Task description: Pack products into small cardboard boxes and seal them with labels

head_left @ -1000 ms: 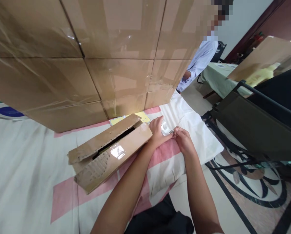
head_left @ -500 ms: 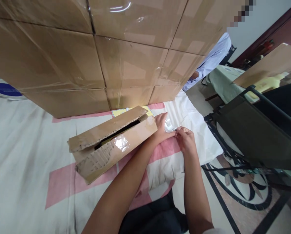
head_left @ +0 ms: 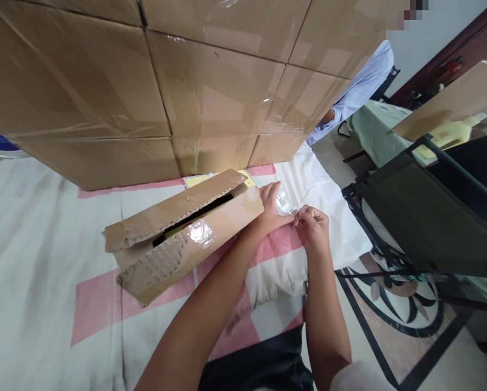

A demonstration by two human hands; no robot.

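Observation:
Past the right end of an opened cardboard box [head_left: 227, 220], my left hand [head_left: 271, 210] curves around a small, shiny, pale item that looks like a roll of clear tape [head_left: 283, 203]. Its thumb stretches right toward my other hand. My right hand [head_left: 313, 221] is closed in a pinch at the roll's near edge, its fingertips meeting the left thumb. Whatever lies between those fingertips is too small to make out. The box lies tilted on the patterned cloth, a torn flap toward its left end and a dark gap along its top.
Large taped cartons [head_left: 223, 92] stand stacked behind the box. A yellow printed item [head_left: 198, 180] lies partly under it. To the right are a folding chair [head_left: 435, 212] and a green-covered table [head_left: 374, 127]. A person in a light blue sleeve [head_left: 360, 87] is behind the cartons.
The view has shifted slightly, so the box and cartons sit a little further left and higher. Both hands stay at the roll, with the right fingers still pinched by the left thumb.

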